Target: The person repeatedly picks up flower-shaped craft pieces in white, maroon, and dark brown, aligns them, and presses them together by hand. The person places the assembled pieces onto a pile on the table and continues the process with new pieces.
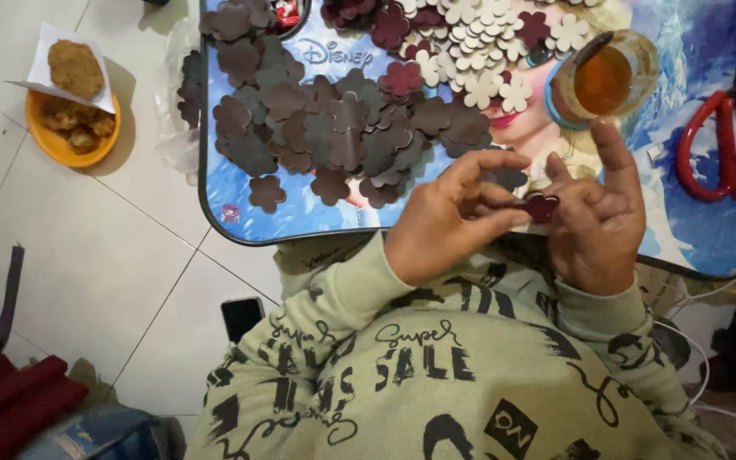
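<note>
Both hands meet just above the near edge of a small lap table [215,196] with a blue cartoon print: the left hand [449,217] and the right hand [598,221] pinch one dark red flower-shaped cutout [542,207] between their fingertips, the left thumb and forefinger closed on its left side, the right hand's fingers curled behind its right side with the forefinger raised. That cutout sits between the two hands, touching both, held off the tabletop. One glass jar [604,78] stands on the table just beyond the right hand, holding an amber liquid with a brush or stick leaning in it. One orange bowl [60,146] rests on the tiled floor to the left, well apart from the hands, holding browned fried pieces, with one more fried piece on a sheet of paper [44,51] laid across its rim. Spread over the table is a heap of dark brown flower cutouts [334,128], too many and too overlapped to count, and farther back a cluster of pale flower cutouts [479,34] with a few dark red ones mixed in. One pair of red-handled scissors [721,149] lies at the right edge of the table.
</note>
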